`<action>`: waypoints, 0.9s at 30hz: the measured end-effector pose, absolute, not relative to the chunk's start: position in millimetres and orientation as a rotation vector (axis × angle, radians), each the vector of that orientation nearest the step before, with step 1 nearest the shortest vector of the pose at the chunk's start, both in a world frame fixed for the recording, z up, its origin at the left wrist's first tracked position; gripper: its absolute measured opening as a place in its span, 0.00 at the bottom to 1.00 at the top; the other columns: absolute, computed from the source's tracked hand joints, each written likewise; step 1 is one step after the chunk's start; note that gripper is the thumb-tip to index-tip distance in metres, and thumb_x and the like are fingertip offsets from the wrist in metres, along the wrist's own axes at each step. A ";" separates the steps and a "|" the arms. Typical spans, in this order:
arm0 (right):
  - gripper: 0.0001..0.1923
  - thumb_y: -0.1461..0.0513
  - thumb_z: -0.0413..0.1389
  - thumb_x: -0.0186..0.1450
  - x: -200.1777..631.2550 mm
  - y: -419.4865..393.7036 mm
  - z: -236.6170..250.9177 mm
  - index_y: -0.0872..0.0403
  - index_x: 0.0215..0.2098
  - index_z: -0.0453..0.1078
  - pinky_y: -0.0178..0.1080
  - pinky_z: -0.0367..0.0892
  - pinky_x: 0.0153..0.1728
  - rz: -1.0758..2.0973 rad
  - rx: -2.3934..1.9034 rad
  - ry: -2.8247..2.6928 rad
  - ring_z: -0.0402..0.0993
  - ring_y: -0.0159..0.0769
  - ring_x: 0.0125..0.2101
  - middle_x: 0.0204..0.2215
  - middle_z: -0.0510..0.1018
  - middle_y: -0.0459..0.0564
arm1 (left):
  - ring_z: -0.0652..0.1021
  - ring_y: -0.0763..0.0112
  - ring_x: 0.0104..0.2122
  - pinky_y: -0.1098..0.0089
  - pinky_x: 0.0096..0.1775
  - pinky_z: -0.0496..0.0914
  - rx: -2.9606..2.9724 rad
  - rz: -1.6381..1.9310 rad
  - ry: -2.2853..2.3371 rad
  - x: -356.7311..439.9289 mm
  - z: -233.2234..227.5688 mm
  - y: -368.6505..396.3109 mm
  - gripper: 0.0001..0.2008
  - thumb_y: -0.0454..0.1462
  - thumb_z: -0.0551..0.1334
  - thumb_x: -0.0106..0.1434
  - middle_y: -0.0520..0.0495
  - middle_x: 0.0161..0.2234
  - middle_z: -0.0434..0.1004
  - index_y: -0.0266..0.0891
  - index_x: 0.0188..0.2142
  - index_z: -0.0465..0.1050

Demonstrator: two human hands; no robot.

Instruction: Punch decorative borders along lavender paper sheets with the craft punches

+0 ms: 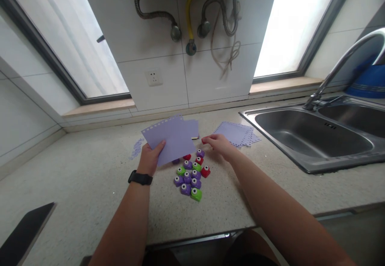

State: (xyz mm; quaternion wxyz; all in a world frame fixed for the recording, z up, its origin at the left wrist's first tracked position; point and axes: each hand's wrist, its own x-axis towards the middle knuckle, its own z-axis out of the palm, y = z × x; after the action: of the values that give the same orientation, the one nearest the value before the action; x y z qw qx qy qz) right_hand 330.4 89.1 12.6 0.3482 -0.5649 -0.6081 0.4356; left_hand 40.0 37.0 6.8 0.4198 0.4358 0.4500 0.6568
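The left hand (152, 155) pinches a lilac paper sheet (171, 140) above the worktop (222, 202); the right hand's (221, 144) fingers grasp a small red plastic punch (204, 140), mostly hidden, just right of it. Holes line the sheet's far edge only; its right and near edges look uncut, so it seems partly done. Lilac sheets with punched edges (233, 132) lie stacked farther right.
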 end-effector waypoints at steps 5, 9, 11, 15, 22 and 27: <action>0.15 0.54 0.60 0.63 328.9 83.9 17.9 0.57 0.37 0.83 0.43 0.61 0.37 0.933 -1.689 -1.758 0.74 0.44 0.33 0.31 0.82 0.55 | 0.82 0.59 0.46 0.60 0.54 0.73 1.069 1.657 1.117 40.6 7.2 37.5 0.29 0.44 0.76 0.54 0.36 0.51 0.81 0.32 0.52 0.79; 0.15 0.54 0.59 0.63 327.0 81.6 19.7 0.57 0.32 0.82 0.42 0.58 0.33 0.823 -1.769 -1.899 0.73 0.42 0.29 0.26 0.79 0.54 | 0.81 0.59 0.48 0.59 0.55 0.72 1.041 1.669 1.076 42.4 5.9 40.4 0.28 0.46 0.75 0.56 0.37 0.52 0.80 0.34 0.53 0.78; 0.15 0.54 0.59 0.63 326.5 82.5 18.2 0.56 0.34 0.81 0.40 0.59 0.34 0.782 -1.780 -1.938 0.73 0.41 0.30 0.28 0.80 0.53 | 0.81 0.58 0.48 0.58 0.56 0.72 1.014 1.677 1.047 43.8 4.5 42.7 0.29 0.47 0.74 0.57 0.37 0.52 0.80 0.33 0.53 0.77; 0.18 0.52 0.59 0.64 325.2 85.6 12.7 0.55 0.45 0.78 0.38 0.60 0.36 0.660 -1.794 -1.946 0.75 0.41 0.37 0.38 0.82 0.53 | 0.81 0.58 0.48 0.59 0.52 0.75 0.950 1.685 0.987 47.8 3.4 45.5 0.27 0.47 0.73 0.59 0.36 0.50 0.81 0.32 0.53 0.76; 0.18 0.47 0.58 0.65 322.5 87.6 6.6 0.52 0.37 0.78 0.39 0.58 0.33 0.589 -1.754 -2.018 0.74 0.41 0.34 0.34 0.81 0.51 | 0.83 0.62 0.40 0.71 0.31 0.78 0.892 1.663 0.931 53.4 7.0 43.8 0.24 0.46 0.68 0.65 0.38 0.49 0.80 0.36 0.56 0.71; 0.19 0.47 0.57 0.66 321.7 88.9 3.2 0.52 0.41 0.77 0.39 0.59 0.34 0.589 -1.708 -2.026 0.75 0.40 0.35 0.36 0.82 0.51 | 0.82 0.66 0.32 0.74 0.20 0.74 0.906 1.562 0.891 52.7 5.5 44.0 0.28 0.46 0.66 0.67 0.39 0.51 0.79 0.40 0.63 0.65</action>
State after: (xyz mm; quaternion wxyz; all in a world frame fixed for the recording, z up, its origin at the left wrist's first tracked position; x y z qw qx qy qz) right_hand 321.7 88.9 3.2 0.2119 -0.6150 -0.7293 0.2122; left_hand 52.7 44.0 5.5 0.5346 0.3803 0.3740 0.6555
